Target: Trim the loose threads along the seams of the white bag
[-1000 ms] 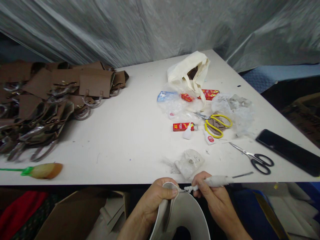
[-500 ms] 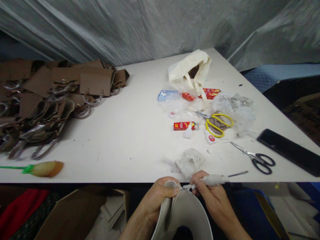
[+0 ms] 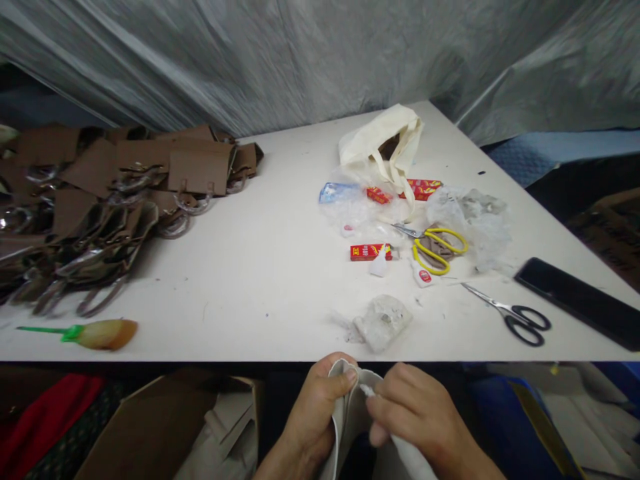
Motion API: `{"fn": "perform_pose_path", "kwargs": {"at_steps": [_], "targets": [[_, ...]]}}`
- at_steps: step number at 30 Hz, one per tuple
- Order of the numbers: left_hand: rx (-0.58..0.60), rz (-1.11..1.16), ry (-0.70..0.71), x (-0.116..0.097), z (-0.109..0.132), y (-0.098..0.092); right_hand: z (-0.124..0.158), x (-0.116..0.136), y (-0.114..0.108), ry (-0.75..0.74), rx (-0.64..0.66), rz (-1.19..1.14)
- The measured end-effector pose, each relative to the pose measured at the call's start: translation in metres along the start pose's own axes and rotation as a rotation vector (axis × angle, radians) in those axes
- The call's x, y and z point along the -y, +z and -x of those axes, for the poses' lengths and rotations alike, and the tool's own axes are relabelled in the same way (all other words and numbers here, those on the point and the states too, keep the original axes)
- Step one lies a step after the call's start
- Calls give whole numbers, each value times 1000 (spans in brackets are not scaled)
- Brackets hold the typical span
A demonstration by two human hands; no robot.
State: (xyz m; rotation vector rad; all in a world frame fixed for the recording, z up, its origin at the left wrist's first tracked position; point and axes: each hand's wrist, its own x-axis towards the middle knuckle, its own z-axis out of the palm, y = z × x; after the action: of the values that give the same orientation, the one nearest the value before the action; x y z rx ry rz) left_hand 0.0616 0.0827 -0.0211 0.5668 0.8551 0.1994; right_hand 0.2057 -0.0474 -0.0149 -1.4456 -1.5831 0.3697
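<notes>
Below the table's front edge, my left hand (image 3: 315, 407) pinches the rim of a pale grey, flexible bag-like piece (image 3: 341, 427) between thumb and fingers. The piece curves open towards me, and its lower part runs out of the picture. My right hand (image 3: 417, 413) is closed round a slim tool with a white-wrapped handle (image 3: 367, 391), whose wrapped end pokes out beside the rim near my left thumb. The fingers hide most of this tool, and whether its tip touches the rim I cannot tell. On the table just beyond my hands lies a crumpled clear plastic bag (image 3: 384, 323).
Brown handbags (image 3: 197, 167) are heaped at the left, near a green-handled brush (image 3: 105, 333). Towards the right lie yellow-handled scissors (image 3: 445, 250), black-handled scissors (image 3: 520, 320), a red box (image 3: 365, 252), small white bottles (image 3: 423, 275), a cream cloth bag (image 3: 360, 143) and a black phone (image 3: 580, 300).
My right hand has turned over with the tool, and the metal shaft that stuck out to the right is no longer visible. My left hand keeps its pinch on the grey piece.
</notes>
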Motion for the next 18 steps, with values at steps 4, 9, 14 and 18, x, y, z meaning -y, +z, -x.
{"fn": "perform_pose_path", "kwargs": {"at_steps": [4,9,14,18], "targets": [[-34,-13,14,8,2,-9,10,11,2,235,-279,-249],[7,-82,92,9,22,-2,13,31,16,580,-351,-481],[-16,-295,236,8,54,9,13,51,19,726,-131,-567],[-102,-567,374,12,73,8,16,68,19,779,-99,-586]]}}
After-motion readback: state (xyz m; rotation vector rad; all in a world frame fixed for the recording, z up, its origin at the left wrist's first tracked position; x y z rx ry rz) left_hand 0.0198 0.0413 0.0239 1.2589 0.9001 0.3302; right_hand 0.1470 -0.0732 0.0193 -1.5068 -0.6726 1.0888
